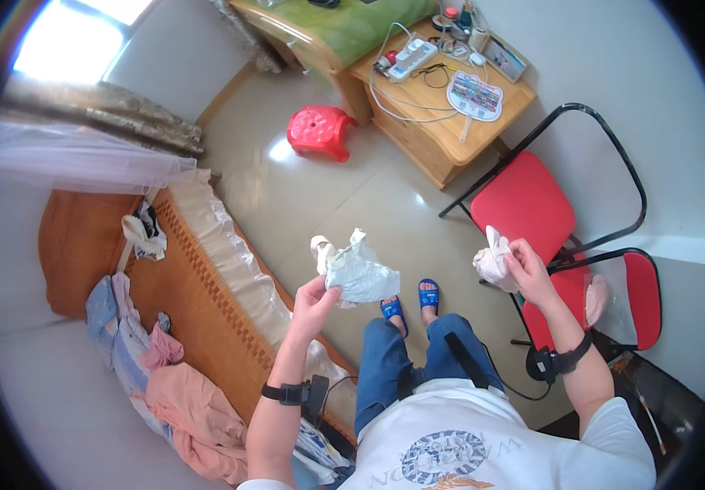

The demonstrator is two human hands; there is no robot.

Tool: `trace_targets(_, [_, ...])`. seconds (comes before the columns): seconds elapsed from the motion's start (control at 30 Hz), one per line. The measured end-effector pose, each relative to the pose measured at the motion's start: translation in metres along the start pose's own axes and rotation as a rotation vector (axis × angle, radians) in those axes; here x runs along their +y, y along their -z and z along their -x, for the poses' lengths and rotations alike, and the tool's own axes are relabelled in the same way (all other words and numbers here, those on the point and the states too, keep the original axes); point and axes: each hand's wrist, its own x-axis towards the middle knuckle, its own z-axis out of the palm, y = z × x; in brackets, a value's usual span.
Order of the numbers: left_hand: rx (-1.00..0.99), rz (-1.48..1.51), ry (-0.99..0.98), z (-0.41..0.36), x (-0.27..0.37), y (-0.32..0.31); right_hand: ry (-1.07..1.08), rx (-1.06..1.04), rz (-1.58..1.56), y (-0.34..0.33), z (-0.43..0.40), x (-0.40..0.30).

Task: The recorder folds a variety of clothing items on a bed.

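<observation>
Pinched in my left hand (pixel 316 301) is a pale blue-green cloth (pixel 363 274), small and crumpled, hanging over the floor near my feet. A white cloth piece (pixel 322 252) sticks up beside it at the same hand; whether the two are one item I cannot tell. My right hand (pixel 529 269) grips a bunched whitish cloth (pixel 492 263) with thumb and fingers, in front of the red chair. The hands are well apart, both raised above the floor.
On my left, a bed (pixel 205 306) with a woven mat bears heaped clothes (pixel 196 404). Red folding chairs (pixel 524 205) stand at right, one holding a plastic-bagged item (pixel 596 300). Ahead are a red plastic stool (pixel 319 131) and a wooden cabinet (pixel 414 144) with a power strip (pixel 412 60) and cables.
</observation>
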Motion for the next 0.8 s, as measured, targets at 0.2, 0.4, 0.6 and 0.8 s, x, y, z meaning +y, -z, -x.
trace_targets(0.2, [0.004,0.100,0.004,0.029,0.017,-0.006,-0.020,-0.208,0.047,-0.050,-0.011,-0.040])
trace_targets(0.4, [-0.032,0.265,-0.008,0.035,0.015,-0.017,0.455,-0.353,0.293,-0.140,-0.015,-0.087])
trace_targets(0.6, [-0.082,0.343,-0.012,0.030,0.013,-0.016,0.432,-0.361,0.311,-0.168,-0.013,-0.099])
trace_targets(0.8, [-0.112,0.669,-0.028,0.033,0.000,0.017,0.024,-0.283,0.008,-0.146,-0.020,-0.096])
